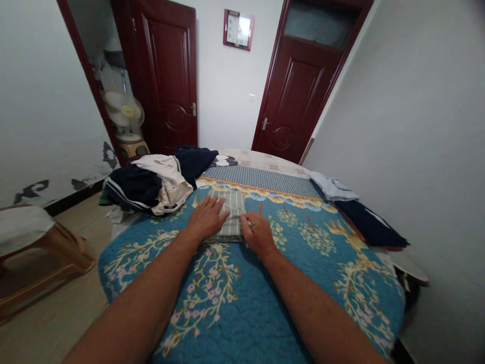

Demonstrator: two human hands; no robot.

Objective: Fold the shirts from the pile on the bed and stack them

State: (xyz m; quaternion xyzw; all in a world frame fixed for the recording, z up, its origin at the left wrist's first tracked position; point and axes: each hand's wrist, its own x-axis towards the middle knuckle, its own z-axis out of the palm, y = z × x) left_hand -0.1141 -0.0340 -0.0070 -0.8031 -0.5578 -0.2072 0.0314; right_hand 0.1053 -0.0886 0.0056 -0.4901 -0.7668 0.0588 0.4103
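Observation:
A folded grey-green cloth with white stripes point(232, 210) lies on the blue floral quilted cover point(235, 313), straight in front of me. My left hand point(207, 217) rests flat on its left part, fingers extended and a little apart. Curled at its right edge, my right hand point(258, 233) pinches the fabric between thumb and fingers. The hand hides part of that edge. Whether the cloth is a garment I cannot tell.
A heap of dark and cream clothes point(166, 179) lies at the table's left. Folded clothes, a light blue one point(333, 188) and a navy one point(371, 222), lie at the right edge. A stool point(41, 242) stands left. Two dark red doors point(166, 76) are behind.

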